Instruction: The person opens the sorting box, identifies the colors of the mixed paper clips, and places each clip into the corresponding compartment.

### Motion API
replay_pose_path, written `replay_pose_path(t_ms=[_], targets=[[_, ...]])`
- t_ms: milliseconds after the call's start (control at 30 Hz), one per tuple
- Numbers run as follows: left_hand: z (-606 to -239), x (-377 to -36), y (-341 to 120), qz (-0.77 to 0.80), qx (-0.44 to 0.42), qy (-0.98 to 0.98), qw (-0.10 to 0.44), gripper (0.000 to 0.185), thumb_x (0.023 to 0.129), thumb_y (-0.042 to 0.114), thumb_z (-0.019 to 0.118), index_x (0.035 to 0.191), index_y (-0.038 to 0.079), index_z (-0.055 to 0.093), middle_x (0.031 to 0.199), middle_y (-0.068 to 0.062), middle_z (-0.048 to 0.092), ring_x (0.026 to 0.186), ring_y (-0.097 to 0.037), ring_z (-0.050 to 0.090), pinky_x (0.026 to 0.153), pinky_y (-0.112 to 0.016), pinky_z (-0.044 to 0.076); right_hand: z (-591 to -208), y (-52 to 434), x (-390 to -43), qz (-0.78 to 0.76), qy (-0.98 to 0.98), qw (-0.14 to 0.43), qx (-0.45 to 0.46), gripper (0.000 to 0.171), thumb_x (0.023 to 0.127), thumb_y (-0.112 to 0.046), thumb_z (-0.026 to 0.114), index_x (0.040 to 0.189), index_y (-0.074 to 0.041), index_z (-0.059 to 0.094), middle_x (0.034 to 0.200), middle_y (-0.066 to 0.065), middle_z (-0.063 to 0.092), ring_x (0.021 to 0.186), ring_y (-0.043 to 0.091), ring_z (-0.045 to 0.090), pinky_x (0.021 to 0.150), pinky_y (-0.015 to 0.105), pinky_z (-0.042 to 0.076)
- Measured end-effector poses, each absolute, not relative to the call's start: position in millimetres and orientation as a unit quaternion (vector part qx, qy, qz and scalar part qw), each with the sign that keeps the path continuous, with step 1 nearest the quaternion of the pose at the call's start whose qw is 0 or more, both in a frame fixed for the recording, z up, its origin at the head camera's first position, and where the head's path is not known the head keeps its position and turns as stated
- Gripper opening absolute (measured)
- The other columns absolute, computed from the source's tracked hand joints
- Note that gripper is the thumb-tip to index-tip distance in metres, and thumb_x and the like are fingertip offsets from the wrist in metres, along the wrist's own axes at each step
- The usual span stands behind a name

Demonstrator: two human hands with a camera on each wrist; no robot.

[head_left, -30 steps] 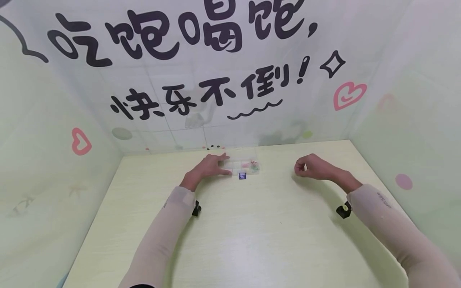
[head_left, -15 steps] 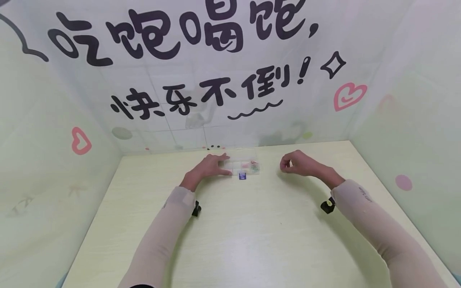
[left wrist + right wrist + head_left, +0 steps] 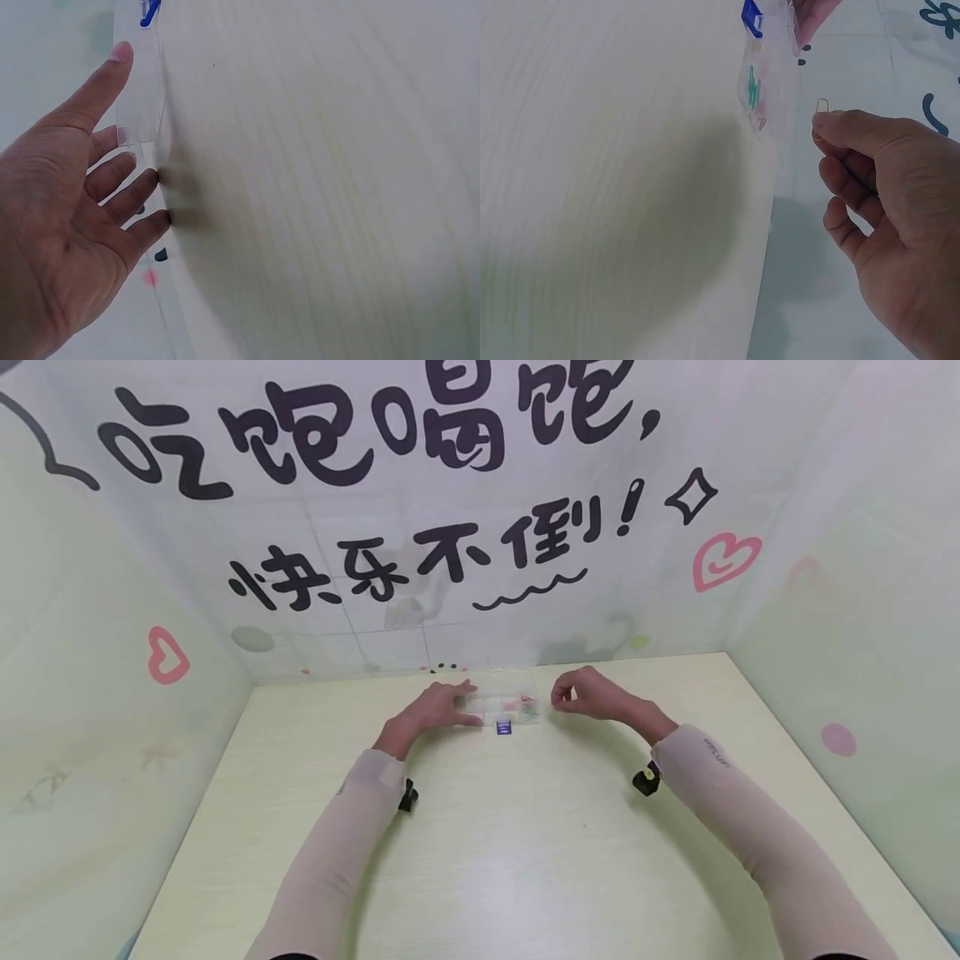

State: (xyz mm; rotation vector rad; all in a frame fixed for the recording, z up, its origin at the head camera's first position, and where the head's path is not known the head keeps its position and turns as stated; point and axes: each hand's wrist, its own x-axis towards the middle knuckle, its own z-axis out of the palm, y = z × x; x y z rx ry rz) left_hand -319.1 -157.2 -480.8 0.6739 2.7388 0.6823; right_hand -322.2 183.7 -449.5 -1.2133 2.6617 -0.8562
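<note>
A clear plastic compartment box [image 3: 492, 704] with its lid raised stands near the back edge of the table. Small red and green pieces [image 3: 529, 707] show in its right end, and a blue latch [image 3: 503, 727] is on its front. My left hand [image 3: 433, 707] is at the box's left end, thumb along the front and forefinger toward the back, both extended. Just right of the box, my right hand [image 3: 600, 695] pinches a yellowish paper clip [image 3: 823, 103] between thumb and forefinger, its looped end sticking up in the right wrist view.
The pale wooden table [image 3: 495, 843] runs back to a whitish curtain [image 3: 360, 643] printed with dark characters and hearts. Similar sheets hang at the left and right sides. A black wrist camera [image 3: 647, 778] sits under the right sleeve.
My right hand has moved left across the table's back, from well right of the box to close beside its right end. The left hand and the box have stayed put.
</note>
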Motion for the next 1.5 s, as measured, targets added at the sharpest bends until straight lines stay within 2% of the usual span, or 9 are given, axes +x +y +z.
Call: replay_pose_path(t_ms=[300, 467, 567, 733, 1100, 1300, 1367, 1500], targets=[[-481.4, -318.9, -158.7, 0.228, 0.228, 0.938, 0.123, 0.088, 0.091, 0.046, 0.082, 0.159, 0.005, 0.045, 0.168, -0.017, 0.034, 0.156, -0.039, 0.032, 0.128, -0.049, 0.031, -453.8, 148.9, -327.1, -0.275, 0.869, 0.039, -0.41, 0.007, 0.094, 0.003, 0.072, 0.094, -0.001, 0.078, 0.09, 0.005, 0.076, 0.083, 0.018, 0.066, 0.081, 0.045, 0.061], [-482.5, -318.6, -160.3, 0.229, 0.23, 0.938, 0.119, 0.087, 0.091, 0.047, 0.083, 0.158, 0.006, 0.047, 0.168, -0.017, 0.035, 0.156, -0.038, 0.033, 0.127, -0.049, 0.032, -453.2, 135.2, -328.6, -0.27, 0.863, 0.031, -0.426, 0.005, 0.094, 0.002, 0.073, 0.095, 0.0, 0.078, 0.091, 0.006, 0.077, 0.083, 0.018, 0.069, 0.081, 0.043, 0.062], [-482.7, -318.6, -160.7, 0.231, 0.231, 0.938, 0.112, 0.086, 0.091, 0.046, 0.083, 0.158, 0.006, 0.049, 0.167, -0.018, 0.036, 0.155, -0.038, 0.034, 0.127, -0.049, 0.033, -453.2, 128.2, -329.4, -0.26, 0.867, 0.031, -0.423, 0.005, 0.095, 0.0, 0.074, 0.097, 0.0, 0.078, 0.092, 0.005, 0.077, 0.083, 0.017, 0.068, 0.08, 0.038, 0.06], [-482.9, -318.9, -161.0, 0.23, 0.234, 0.939, 0.104, 0.083, 0.092, 0.046, 0.083, 0.157, 0.006, 0.05, 0.167, -0.019, 0.037, 0.153, -0.037, 0.04, 0.125, -0.049, 0.037, -454.7, 118.7, -329.6, -0.246, 0.875, 0.038, -0.414, 0.006, 0.096, -0.002, 0.074, 0.098, 0.0, 0.079, 0.093, 0.005, 0.078, 0.084, 0.017, 0.068, 0.082, 0.035, 0.058], [-482.7, -318.0, -162.9, 0.233, 0.236, 0.938, 0.098, 0.084, 0.094, 0.047, 0.08, 0.158, 0.004, 0.047, 0.167, -0.02, 0.038, 0.151, -0.038, 0.043, 0.123, -0.049, 0.039, -459.4, 108.4, -330.0, -0.233, 0.882, 0.027, -0.409, 0.006, 0.095, -0.003, 0.076, 0.1, -0.001, 0.079, 0.095, 0.007, 0.078, 0.087, 0.02, 0.071, 0.083, 0.035, 0.061], [-483.2, -317.5, -162.0, 0.236, 0.235, 0.937, 0.103, 0.087, 0.094, 0.049, 0.079, 0.161, 0.006, 0.044, 0.17, -0.019, 0.033, 0.153, -0.039, 0.039, 0.125, -0.051, 0.035, -456.7, 117.1, -325.0, -0.235, 0.89, 0.017, -0.389, 0.011, 0.097, -0.006, 0.074, 0.105, 0.0, 0.079, 0.101, 0.01, 0.078, 0.093, 0.025, 0.071, 0.087, 0.041, 0.06], [-483.3, -316.7, -162.3, 0.233, 0.233, 0.938, 0.103, 0.085, 0.096, 0.051, 0.076, 0.161, 0.007, 0.043, 0.171, -0.018, 0.031, 0.154, -0.04, 0.037, 0.126, -0.052, 0.034, -456.0, 122.9, -322.7, -0.232, 0.896, 0.011, -0.378, 0.014, 0.098, -0.007, 0.073, 0.109, 0.0, 0.078, 0.105, 0.011, 0.077, 0.097, 0.027, 0.071, 0.089, 0.043, 0.059], [-481.6, -311.7, -168.5, 0.229, 0.213, 0.944, 0.101, 0.077, 0.106, 0.055, 0.058, 0.165, 0.01, 0.038, 0.174, -0.015, 0.024, 0.158, -0.04, 0.028, 0.128, -0.059, 0.028, -454.2, 137.8, -315.1, -0.215, 0.911, -0.01, -0.352, 0.024, 0.1, -0.011, 0.072, 0.119, 0.002, 0.076, 0.119, 0.017, 0.075, 0.11, 0.034, 0.069, 0.096, 0.049, 0.058]])
